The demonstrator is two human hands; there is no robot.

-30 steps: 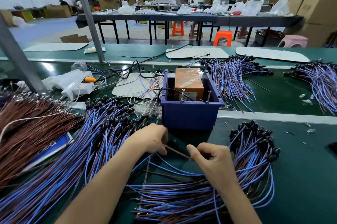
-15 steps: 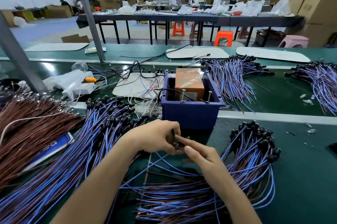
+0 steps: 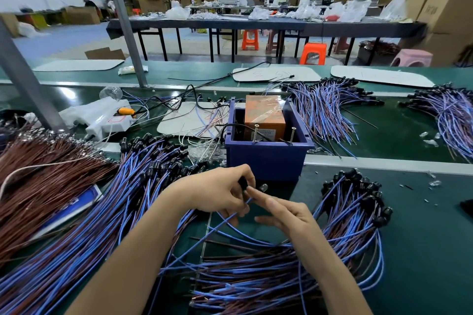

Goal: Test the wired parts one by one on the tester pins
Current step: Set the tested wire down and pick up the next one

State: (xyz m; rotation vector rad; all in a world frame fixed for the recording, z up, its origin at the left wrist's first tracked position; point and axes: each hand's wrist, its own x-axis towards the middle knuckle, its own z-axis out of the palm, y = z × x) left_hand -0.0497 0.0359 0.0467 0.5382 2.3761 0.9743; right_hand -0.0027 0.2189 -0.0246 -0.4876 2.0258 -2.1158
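Where the blue bin [image 3: 268, 158] sits at mid-bench, it holds an orange block [image 3: 265, 117] and two upright pins [image 3: 255, 133] by its near wall. Just nearer than the bin, the left hand [image 3: 220, 194] pinches a wired part [image 3: 242, 182] by its black cap, fingers curled. The right hand [image 3: 286, 212] lies beside it, fingers straight and apart, the forefinger seemingly touching the part's blue wire.

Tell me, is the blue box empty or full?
Partly full: an orange block stands inside the blue box, behind two upright screws.
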